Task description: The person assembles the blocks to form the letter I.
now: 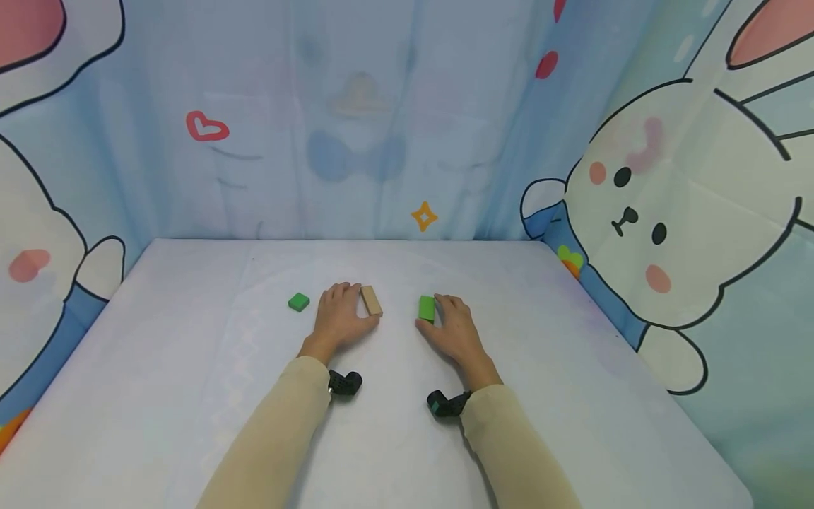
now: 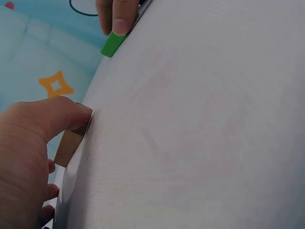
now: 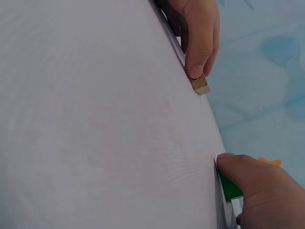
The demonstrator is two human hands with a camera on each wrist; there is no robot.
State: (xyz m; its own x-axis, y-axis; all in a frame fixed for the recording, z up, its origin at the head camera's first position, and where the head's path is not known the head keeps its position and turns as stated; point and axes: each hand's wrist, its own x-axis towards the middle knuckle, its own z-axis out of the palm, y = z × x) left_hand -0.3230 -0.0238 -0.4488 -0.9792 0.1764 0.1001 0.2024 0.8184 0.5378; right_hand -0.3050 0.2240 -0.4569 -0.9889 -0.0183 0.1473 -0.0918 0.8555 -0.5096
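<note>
From here I see a wooden block point(image 1: 372, 301) on the table's point(image 1: 178, 382) far half, pinched by the left hand point(image 1: 338, 319). Across a gap of tabletop, the right hand point(image 1: 456, 332) pinches a green block point(image 1: 427, 308). A green tile point(image 1: 299, 302) lies left of both. The far edge runs beyond, before a curtain point(image 1: 254, 191).

Wooden block point(image 1: 372, 302): plain tan. Block at the right point(image 1: 427, 309): bright green. Smaller block at the far left point(image 1: 299, 302): deeper green. Tabletop point(image 1: 394, 445): white. Sleeves point(image 1: 273, 435): plain beige. Wrist devices point(image 1: 346, 383): black. Backdrop point(image 1: 254, 194): light blue, printed with an outlined red heart point(image 1: 191, 125), orange four-pointed star point(image 1: 424, 206) and black-outlined white rabbit point(image 1: 712, 212), cheeks salmon pink, clothing blue
</note>
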